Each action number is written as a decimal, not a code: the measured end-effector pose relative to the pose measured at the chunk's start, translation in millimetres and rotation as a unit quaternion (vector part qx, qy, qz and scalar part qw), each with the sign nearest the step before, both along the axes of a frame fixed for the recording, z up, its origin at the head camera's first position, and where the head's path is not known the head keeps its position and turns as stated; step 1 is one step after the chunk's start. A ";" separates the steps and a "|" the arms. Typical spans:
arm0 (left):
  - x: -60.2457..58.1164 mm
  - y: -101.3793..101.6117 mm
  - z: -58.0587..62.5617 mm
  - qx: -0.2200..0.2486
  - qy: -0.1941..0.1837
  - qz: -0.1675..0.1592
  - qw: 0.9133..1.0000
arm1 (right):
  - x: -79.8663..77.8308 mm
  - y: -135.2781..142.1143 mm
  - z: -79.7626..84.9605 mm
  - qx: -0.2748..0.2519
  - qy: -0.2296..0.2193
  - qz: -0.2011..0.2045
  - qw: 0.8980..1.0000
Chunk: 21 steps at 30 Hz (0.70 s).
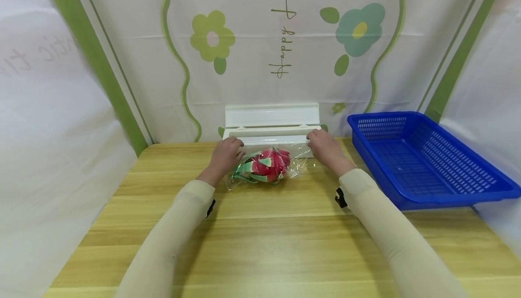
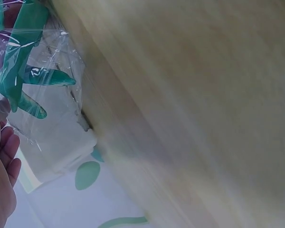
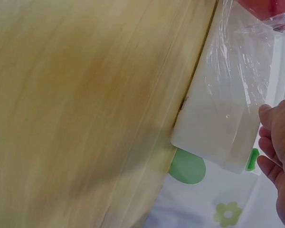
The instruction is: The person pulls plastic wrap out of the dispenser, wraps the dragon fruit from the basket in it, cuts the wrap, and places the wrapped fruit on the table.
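A red dragon fruit [image 1: 280, 158] with green scales lies on the table under clear cling film [image 1: 300, 166]. Just behind it stands a white cling film dispenser [image 1: 234, 134], its lid [image 1: 272, 116] raised against the back. My left hand [image 1: 224, 157] pinches the film at the dispenser's left end, fingers curled beside the fruit's green tips. At the right end, my right hand [image 1: 325, 149] pinches the film along the dispenser's top edge. The right wrist view shows the wrinkled film hanging over the dispenser's front, next to the thumb. The fruit's underside is hidden.
A blue plastic basket [image 1: 396, 194] with slotted walls stands on the right of the wooden table [image 1: 268, 243]. Behind the dispenser hangs a white curtain [image 1: 252, 54] with printed flowers, and similar sheets close off both sides.
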State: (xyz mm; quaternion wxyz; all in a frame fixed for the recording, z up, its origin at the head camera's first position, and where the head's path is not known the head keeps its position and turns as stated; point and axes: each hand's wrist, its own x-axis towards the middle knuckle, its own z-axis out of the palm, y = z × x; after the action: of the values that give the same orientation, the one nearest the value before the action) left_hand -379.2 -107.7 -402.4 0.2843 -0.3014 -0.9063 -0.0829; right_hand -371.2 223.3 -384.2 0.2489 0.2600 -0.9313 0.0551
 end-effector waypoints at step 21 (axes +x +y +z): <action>-4.2 -2.0 -1.3 -0.002 -0.006 0.008 1.000 | -5.6 2.5 -3.7 0.010 0.011 0.004 1.000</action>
State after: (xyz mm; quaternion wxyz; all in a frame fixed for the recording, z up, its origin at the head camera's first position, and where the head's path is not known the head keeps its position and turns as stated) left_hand -383.5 -109.6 -403.7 0.2791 -0.2946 -0.9104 -0.0807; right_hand -376.8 225.9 -387.9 0.2565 0.2671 -0.9279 0.0440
